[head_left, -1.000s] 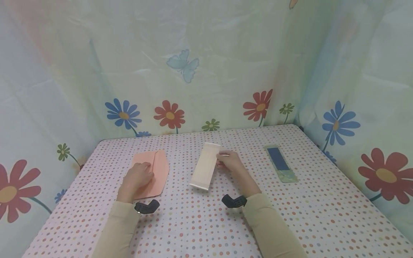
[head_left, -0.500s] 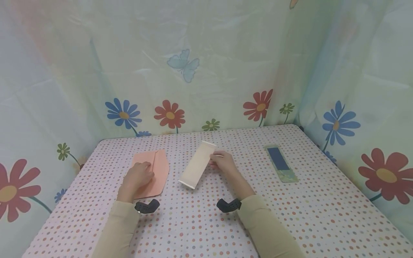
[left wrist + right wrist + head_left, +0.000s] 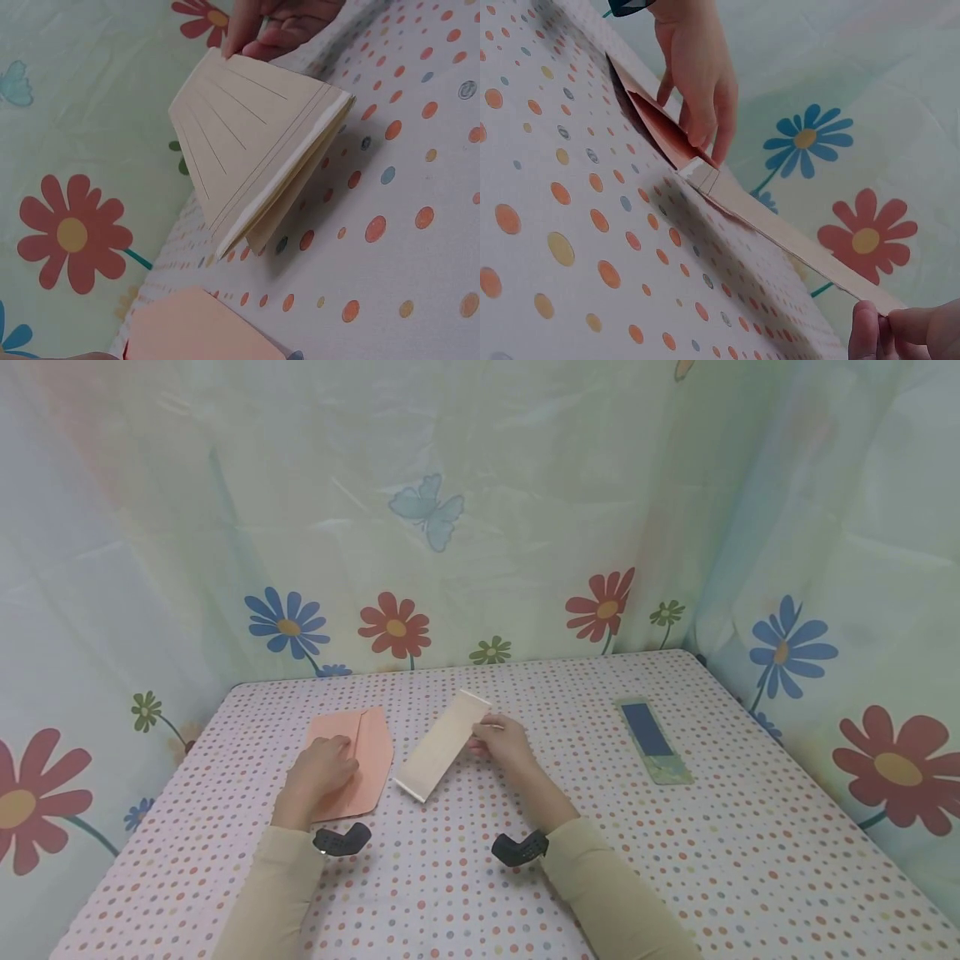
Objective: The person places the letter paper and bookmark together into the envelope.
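A pink envelope (image 3: 375, 764) lies on the left of the table, its flap spread toward the right. My left hand (image 3: 322, 770) pinches its edge, and the right wrist view shows the envelope's mouth (image 3: 660, 124) gaping under those fingers. Between thumb and fingers, my right hand (image 3: 504, 743) grips the long right edge of a folded sheet of cream lined paper (image 3: 442, 747). The paper is tilted above the table, its near end close to the envelope's right side. Loose layers and printed lines on the paper (image 3: 240, 135) appear in the left wrist view.
A green patterned strip with a dark blue panel (image 3: 648, 731) lies farther right on the table. The dotted cloth (image 3: 465, 893) covers the tabletop. Flowered curtains (image 3: 525, 527) close off the back and both sides.
My right hand has carried the folded paper leftward toward the envelope, and the paper's near end has swung left. The left hand and the envelope have stayed in place.
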`<action>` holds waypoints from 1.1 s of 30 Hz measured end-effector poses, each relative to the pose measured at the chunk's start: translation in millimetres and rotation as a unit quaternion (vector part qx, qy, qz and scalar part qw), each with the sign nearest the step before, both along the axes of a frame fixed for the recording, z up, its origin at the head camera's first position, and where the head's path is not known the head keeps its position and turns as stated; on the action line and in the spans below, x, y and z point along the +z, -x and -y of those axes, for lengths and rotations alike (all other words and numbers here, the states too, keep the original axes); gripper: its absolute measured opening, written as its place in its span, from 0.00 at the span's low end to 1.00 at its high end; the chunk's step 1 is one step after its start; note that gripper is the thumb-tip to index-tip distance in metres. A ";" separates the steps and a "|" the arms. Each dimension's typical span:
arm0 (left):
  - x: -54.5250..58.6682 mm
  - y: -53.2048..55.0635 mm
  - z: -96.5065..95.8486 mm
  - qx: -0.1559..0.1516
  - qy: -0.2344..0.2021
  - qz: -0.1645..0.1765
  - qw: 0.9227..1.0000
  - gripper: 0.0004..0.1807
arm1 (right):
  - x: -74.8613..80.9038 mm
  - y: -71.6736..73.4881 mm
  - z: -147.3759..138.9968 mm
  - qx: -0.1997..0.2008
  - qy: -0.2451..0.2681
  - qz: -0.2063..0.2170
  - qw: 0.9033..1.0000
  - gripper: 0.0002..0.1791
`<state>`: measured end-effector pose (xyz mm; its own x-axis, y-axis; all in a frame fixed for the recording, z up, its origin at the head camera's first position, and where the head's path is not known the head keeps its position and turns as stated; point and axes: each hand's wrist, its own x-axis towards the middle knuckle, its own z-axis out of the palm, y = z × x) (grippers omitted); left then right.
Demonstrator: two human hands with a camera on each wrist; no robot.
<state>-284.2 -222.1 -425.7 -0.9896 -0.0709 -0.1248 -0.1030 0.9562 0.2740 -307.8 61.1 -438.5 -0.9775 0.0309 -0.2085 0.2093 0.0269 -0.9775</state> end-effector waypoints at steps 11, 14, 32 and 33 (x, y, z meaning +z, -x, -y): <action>-2.2 1.6 -0.2 0.000 0.002 -0.002 1.000 0.30 | -4.3 -1.4 7.9 0.001 0.010 -0.013 1.000 0.20; -2.4 1.3 0.1 0.001 0.000 -0.004 1.000 0.31 | -6.2 0.5 10.5 0.005 0.006 -0.010 1.000 0.19; -2.9 1.5 1.0 -0.002 -0.002 -0.004 1.000 0.31 | -7.2 -2.7 28.2 0.036 -0.056 -0.029 0.997 0.21; -3.3 1.8 1.2 -0.003 -0.002 -0.004 1.000 0.31 | -7.7 -2.9 29.0 0.037 -0.061 -0.032 0.997 0.22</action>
<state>-286.0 -223.3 -429.1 -0.9910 -0.0653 -0.1167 -0.0957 0.9559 0.2778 -304.9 32.2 -446.2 -0.9894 -0.0211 -0.1439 0.1387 0.1598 -0.9774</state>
